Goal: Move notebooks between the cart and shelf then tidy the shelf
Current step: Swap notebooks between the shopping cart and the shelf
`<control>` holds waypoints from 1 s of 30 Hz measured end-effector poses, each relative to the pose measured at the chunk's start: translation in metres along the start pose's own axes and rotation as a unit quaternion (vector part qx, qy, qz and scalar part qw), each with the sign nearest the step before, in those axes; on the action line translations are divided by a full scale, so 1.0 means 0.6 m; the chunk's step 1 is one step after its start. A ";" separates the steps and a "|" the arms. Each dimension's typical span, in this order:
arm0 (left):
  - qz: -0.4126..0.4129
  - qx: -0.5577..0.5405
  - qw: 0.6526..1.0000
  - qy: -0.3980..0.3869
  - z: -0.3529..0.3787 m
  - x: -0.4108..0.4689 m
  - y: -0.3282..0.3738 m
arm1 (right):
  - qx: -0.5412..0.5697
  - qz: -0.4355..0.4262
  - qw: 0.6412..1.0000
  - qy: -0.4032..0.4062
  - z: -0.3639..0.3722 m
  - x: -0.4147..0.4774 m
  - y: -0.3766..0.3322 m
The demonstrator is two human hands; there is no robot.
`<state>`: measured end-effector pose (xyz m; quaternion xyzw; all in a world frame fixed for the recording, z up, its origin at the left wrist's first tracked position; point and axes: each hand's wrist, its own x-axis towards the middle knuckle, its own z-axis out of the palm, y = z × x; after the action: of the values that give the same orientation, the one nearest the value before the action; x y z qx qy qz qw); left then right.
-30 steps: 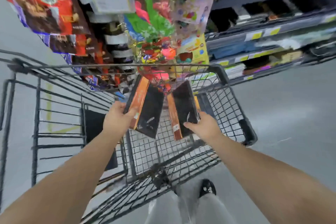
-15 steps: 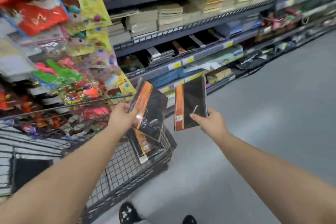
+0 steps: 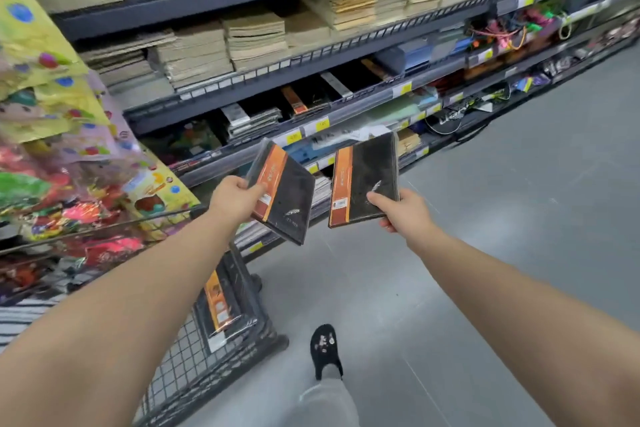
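Left hand (image 3: 235,199): thumb on top, fingers beneath, pinching the near edge of a tilted black plastic-wrapped notebook (image 3: 287,196) with an orange spine band, held in the air.
Right hand (image 3: 403,215): grasping a matching second notebook (image 3: 363,180) by its lower right corner. It is just beside the first, not touching.
Both are in front of the dark metal shelf (image 3: 346,107).
Lower left: black wire cart (image 3: 187,371), with a third like notebook (image 3: 221,305) standing at its end wall.

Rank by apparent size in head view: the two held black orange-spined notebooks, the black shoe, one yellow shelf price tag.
1. Tied, looking alike: left-hand notebook and right-hand notebook, black, plastic-wrapped, orange spines.
2. Black shoe.
3. Yellow price tag.
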<state>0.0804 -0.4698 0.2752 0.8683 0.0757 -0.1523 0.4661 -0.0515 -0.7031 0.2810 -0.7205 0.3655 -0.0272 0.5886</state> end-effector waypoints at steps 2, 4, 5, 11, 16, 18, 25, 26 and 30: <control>-0.005 0.017 1.000 -0.001 0.028 0.040 0.019 | -0.005 0.007 1.000 0.000 -0.005 0.050 -0.009; -0.006 0.042 0.999 -0.013 0.053 0.075 0.036 | -0.008 0.015 1.000 0.002 -0.005 0.100 -0.017; -0.007 0.065 0.998 -0.021 0.065 0.091 0.044 | -0.008 0.021 1.000 0.003 -0.005 0.124 -0.020; -0.013 0.157 0.985 -0.072 0.115 0.175 0.079 | 0.015 0.051 0.998 -0.015 -0.002 0.256 -0.055; -0.059 0.123 0.988 -0.076 0.160 0.236 0.085 | 0.009 0.067 0.996 -0.061 0.004 0.362 -0.084; -0.069 0.125 0.986 -0.081 0.181 0.257 0.090 | 0.002 0.063 0.994 -0.091 0.007 0.408 -0.097; -0.083 0.191 0.976 -0.063 0.264 0.309 0.113 | -0.020 0.073 0.979 -0.190 0.035 0.561 -0.123; -0.084 0.198 0.975 -0.064 0.276 0.320 0.109 | -0.026 0.070 0.976 -0.207 0.043 0.582 -0.124; -0.089 0.232 0.967 -0.054 0.308 0.367 0.099 | -0.046 0.065 0.963 -0.256 0.079 0.650 -0.128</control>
<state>0.2680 -0.6592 0.1522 0.9330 0.0901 -0.2527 0.2398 0.2943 -0.8787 0.1808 -0.7047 0.2494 0.2134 0.6289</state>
